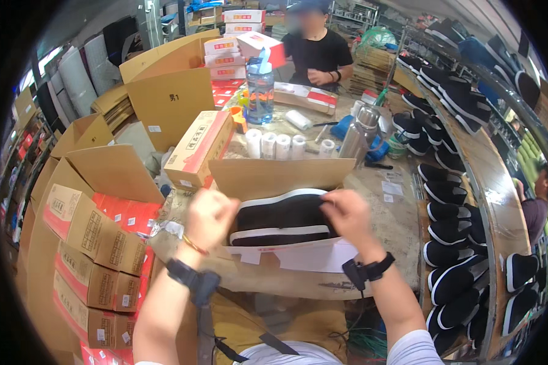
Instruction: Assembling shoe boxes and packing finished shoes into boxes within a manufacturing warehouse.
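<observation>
In front of me on the table stands an open shoe box [304, 260] with its brown lid [280, 176] raised at the far side. Inside lie two black shoes with white sole edges, the far shoe [280, 210] behind the near shoe [280, 236]. My left hand [212, 218], blurred, is curled closed at the left end of the box. At the right end, my right hand [349, 216] has its fingers bent together beside the far shoe's tip. What either hand pinches, if anything, is hidden.
A closed shoe box [200, 149] stands beyond my left hand, near white rolls [276, 146], a blue water bottle [260, 94] and a metal kettle [360, 134]. Stacked boxes [97, 280] fill the left. Black shoes [447, 228] line the right rack. A person [318, 52] stands across the table.
</observation>
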### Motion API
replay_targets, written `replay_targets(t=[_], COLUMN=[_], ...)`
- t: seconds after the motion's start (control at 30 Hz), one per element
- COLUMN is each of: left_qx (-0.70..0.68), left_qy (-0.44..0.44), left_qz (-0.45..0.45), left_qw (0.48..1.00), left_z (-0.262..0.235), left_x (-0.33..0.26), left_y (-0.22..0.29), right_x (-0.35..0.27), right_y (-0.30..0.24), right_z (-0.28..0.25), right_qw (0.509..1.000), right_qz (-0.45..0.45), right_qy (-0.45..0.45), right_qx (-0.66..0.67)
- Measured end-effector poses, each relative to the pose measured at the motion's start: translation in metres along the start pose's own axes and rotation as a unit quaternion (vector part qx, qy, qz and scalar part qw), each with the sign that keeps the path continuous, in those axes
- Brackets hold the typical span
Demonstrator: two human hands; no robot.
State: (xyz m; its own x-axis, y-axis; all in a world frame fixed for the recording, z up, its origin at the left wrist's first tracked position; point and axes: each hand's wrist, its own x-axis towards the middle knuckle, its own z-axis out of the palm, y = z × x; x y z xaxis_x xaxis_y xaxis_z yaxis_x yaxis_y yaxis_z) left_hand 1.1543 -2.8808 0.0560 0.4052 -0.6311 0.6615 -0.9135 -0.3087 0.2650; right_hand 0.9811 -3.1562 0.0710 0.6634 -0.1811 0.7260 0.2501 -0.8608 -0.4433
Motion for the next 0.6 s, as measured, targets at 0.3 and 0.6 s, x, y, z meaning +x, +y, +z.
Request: replay_targets(t=[0.3,0.6], left_qx=[-0.189,-0.176], left_qy=[-0.002,0.056], left_qz=[-0.275,-0.197], left_qw=[0.943,0.963], left_z=[0.079,0.083], left_x=[-0.02,-0.036], left_y=[-0.019,-0.03], right_x=[-0.061,-0.03], right_y=[0.069,0.063], right_z=[0.059,0.041], right_qw=[0.933,0.929], right_qz=[0.342,0.342], right_qy=[-0.082,-0.142], right_qx=[-0.082,0.028])
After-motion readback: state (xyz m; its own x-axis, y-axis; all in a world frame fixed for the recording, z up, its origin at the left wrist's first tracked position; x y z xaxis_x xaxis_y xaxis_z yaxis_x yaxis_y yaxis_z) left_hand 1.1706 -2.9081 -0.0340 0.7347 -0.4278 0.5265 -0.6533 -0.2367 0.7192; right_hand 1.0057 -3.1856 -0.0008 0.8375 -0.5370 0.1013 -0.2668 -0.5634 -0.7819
